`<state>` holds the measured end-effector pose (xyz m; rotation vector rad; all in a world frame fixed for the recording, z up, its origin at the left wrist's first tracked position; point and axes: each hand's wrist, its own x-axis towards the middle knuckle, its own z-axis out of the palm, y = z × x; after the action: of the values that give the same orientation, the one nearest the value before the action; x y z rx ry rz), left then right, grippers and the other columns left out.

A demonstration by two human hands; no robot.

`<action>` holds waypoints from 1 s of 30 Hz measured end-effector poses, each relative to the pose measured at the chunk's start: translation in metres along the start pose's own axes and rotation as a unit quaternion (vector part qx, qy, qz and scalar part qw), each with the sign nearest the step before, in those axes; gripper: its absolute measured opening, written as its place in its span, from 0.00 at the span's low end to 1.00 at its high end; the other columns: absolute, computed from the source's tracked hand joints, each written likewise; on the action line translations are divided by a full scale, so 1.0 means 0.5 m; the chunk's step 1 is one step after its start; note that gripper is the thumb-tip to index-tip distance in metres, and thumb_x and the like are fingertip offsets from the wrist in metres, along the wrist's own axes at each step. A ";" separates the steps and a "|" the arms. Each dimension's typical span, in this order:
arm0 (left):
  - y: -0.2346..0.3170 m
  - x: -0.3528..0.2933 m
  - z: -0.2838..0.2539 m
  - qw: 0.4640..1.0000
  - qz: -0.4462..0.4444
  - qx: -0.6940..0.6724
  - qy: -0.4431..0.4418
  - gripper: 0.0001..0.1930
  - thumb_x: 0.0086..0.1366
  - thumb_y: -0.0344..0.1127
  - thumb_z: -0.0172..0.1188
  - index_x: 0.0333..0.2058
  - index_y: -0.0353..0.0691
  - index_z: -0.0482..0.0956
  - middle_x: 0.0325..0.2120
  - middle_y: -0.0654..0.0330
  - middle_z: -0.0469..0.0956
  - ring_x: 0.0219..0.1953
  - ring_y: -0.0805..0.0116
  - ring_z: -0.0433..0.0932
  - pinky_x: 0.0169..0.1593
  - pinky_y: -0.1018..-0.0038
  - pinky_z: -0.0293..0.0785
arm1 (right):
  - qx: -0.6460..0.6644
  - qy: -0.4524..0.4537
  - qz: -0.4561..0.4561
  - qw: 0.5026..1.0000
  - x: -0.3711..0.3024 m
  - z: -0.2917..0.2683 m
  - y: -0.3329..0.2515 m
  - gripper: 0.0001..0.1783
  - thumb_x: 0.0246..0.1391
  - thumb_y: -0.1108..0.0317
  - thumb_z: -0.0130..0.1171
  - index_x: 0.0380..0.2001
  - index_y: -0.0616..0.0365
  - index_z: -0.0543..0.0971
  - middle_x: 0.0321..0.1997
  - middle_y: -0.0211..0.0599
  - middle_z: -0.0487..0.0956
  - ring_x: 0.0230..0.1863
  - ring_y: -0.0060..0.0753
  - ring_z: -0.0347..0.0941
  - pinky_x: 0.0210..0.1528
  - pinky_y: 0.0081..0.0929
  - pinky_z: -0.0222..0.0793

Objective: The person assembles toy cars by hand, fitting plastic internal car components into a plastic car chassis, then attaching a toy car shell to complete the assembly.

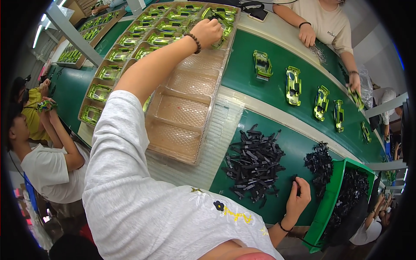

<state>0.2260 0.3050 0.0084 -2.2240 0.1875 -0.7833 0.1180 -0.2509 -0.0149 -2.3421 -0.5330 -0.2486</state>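
My left hand (207,33) reaches to the far right corner of a brown compartment tray (173,138). Its fingers are closed on a bright green toy car body shell (226,19) there; part of the shell is hidden behind the hand. More green car shells (119,54) lie in the tray's left and far compartments, while several near right ones are bare. Low on the right, my right hand (299,194) pinches a small black plastic part (294,177) between thumb and fingertips. Beside it spreads a loose pile of black plastic parts (255,161).
A second black heap (319,167) lies next to a green bin (333,190) of black parts. Several green car shells (293,86) stand spaced along the green belt (242,71). Across it, a person's hands (307,35) work. A phone (258,13) lies beyond the tray.
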 end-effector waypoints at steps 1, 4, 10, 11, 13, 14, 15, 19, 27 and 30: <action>0.002 0.000 0.001 1.000 -0.004 -0.020 -0.009 0.08 0.52 0.35 0.55 0.32 0.44 0.76 0.27 0.67 0.73 0.36 0.70 0.70 0.36 0.77 0.69 | 0.001 0.001 -0.002 1.000 0.000 -0.001 0.001 0.07 0.49 0.80 0.55 0.33 0.65 0.77 0.36 0.43 0.77 0.35 0.37 0.74 0.36 0.25 0.70; 0.001 -0.003 -0.002 0.993 -0.043 -0.085 -0.076 0.12 0.53 0.33 0.54 0.38 0.47 0.77 0.30 0.65 0.74 0.39 0.68 0.72 0.38 0.74 0.73 | -0.005 0.002 -0.012 1.000 -0.002 -0.002 0.006 0.07 0.49 0.80 0.55 0.33 0.65 0.77 0.36 0.43 0.77 0.36 0.38 0.74 0.36 0.26 0.70; 0.007 0.009 -0.005 0.943 -0.148 -0.204 -0.218 0.11 0.57 0.28 0.50 0.39 0.43 0.75 0.37 0.58 0.76 0.45 0.59 0.74 0.44 0.67 0.75 | 0.001 -0.001 0.004 1.000 -0.002 0.000 -0.002 0.07 0.48 0.80 0.55 0.33 0.66 0.77 0.36 0.44 0.77 0.36 0.39 0.75 0.37 0.26 0.70; 0.016 0.017 -0.011 0.943 -0.150 -0.203 -0.217 0.11 0.57 0.28 0.50 0.39 0.43 0.75 0.37 0.58 0.76 0.45 0.59 0.74 0.44 0.67 0.75 | 0.002 0.000 0.001 1.000 -0.002 0.000 -0.003 0.07 0.48 0.80 0.55 0.33 0.66 0.77 0.36 0.44 0.77 0.36 0.39 0.75 0.37 0.26 0.70; 0.037 0.033 -0.024 0.924 -0.207 -0.190 -0.258 0.09 0.57 0.28 0.51 0.37 0.41 0.76 0.38 0.57 0.76 0.44 0.57 0.74 0.46 0.66 0.74 | 0.003 0.001 -0.003 1.000 -0.003 0.000 0.000 0.06 0.48 0.80 0.55 0.33 0.66 0.77 0.36 0.44 0.77 0.35 0.38 0.75 0.37 0.26 0.70; 0.049 0.042 -0.031 0.923 -0.216 -0.178 -0.264 0.09 0.58 0.30 0.50 0.36 0.40 0.77 0.38 0.56 0.77 0.43 0.56 0.75 0.47 0.65 0.72 | 0.000 0.005 -0.008 1.000 -0.005 -0.001 0.003 0.07 0.49 0.79 0.55 0.33 0.65 0.77 0.36 0.43 0.77 0.34 0.35 0.74 0.35 0.25 0.69; 0.056 0.047 -0.029 0.923 -0.217 -0.179 -0.263 0.09 0.58 0.30 0.50 0.36 0.40 0.77 0.38 0.56 0.77 0.43 0.56 0.75 0.47 0.65 0.72 | -0.003 0.009 -0.012 1.000 -0.006 -0.002 0.005 0.07 0.49 0.79 0.55 0.34 0.65 0.77 0.36 0.41 0.77 0.33 0.32 0.73 0.34 0.23 0.68; 0.063 0.042 -0.018 0.928 -0.225 -0.162 -0.247 0.09 0.59 0.32 0.49 0.36 0.42 0.77 0.37 0.55 0.77 0.42 0.58 0.76 0.47 0.64 0.71 | -0.001 0.005 0.006 1.000 -0.002 -0.002 -0.004 0.06 0.48 0.80 0.55 0.32 0.66 0.77 0.36 0.44 0.77 0.35 0.38 0.74 0.37 0.26 0.70; 0.051 0.019 -0.012 0.921 -0.221 -0.210 -0.241 0.11 0.59 0.33 0.50 0.41 0.42 0.73 0.39 0.54 0.75 0.44 0.56 0.74 0.49 0.64 0.69 | -0.006 -0.002 0.000 1.000 -0.003 -0.001 -0.004 0.06 0.48 0.80 0.55 0.32 0.66 0.77 0.35 0.44 0.77 0.35 0.38 0.74 0.37 0.26 0.70; 0.054 0.015 -0.009 0.934 -0.207 -0.204 -0.209 0.11 0.58 0.32 0.51 0.41 0.40 0.73 0.38 0.53 0.75 0.44 0.56 0.74 0.49 0.64 0.68 | -0.008 -0.001 0.000 1.000 -0.008 -0.004 -0.007 0.06 0.48 0.80 0.55 0.33 0.66 0.76 0.35 0.44 0.77 0.35 0.38 0.74 0.37 0.26 0.70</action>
<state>0.2323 0.2804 -0.0049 -2.8188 -0.3739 -0.4893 0.1129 -0.2513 -0.0128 -2.3572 -0.5337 -0.2522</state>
